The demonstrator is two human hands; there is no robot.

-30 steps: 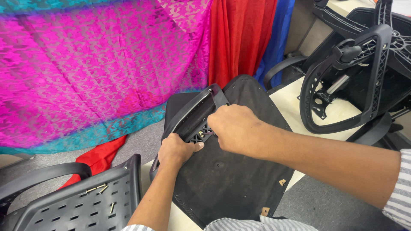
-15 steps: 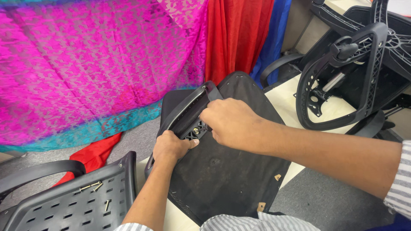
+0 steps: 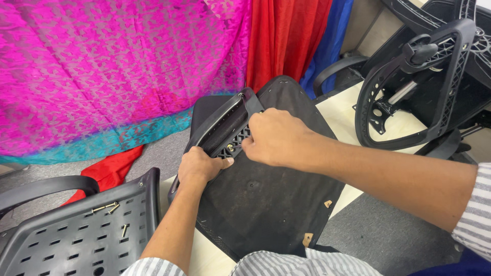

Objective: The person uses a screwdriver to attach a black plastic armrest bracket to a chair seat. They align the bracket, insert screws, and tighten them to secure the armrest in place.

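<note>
Right hand (image 3: pixel 279 137), fingers curled and pinched narrow, presses on a small brass-coloured screw (image 3: pixel 231 147) set in the ribbed plate of a black plastic armrest (image 3: pixel 222 128); whether a tool lies inside the fist cannot be told. Left hand (image 3: pixel 198 167), just below and to the left of the right, is closed around the lower end of the armrest and steadies it against the seat.

Largest to smallest:

Pink patterned cloth (image 3: pixel 102 71) with a teal border hangs beyond both hands, with red cloth (image 3: pixel 286 41) and blue cloth (image 3: pixel 335 36) beside it.

Chair seat (image 3: pixel 271 204), upside down beneath both hands, shows a flat underside of matt black fabric over a board. It is judged stiff and fairly heavy, and best held by its rim.

Chair back frame (image 3: pixel 414 87), black moulded plastic with a curved open loop, stands well to the right of the right hand.

Perforated black plastic panel (image 3: pixel 76 235), slotted and glossy, lies left of the left hand.

Armrest, between the two hands, is a curved rigid bar with a honeycomb mounting plate. It is judged light and stiff, not fragile, and easiest to grip along the bar.

Loose screws (image 3: pixel 105 208), thin and metallic, rest on the panel; they are judged slippery and easily lost.
</note>
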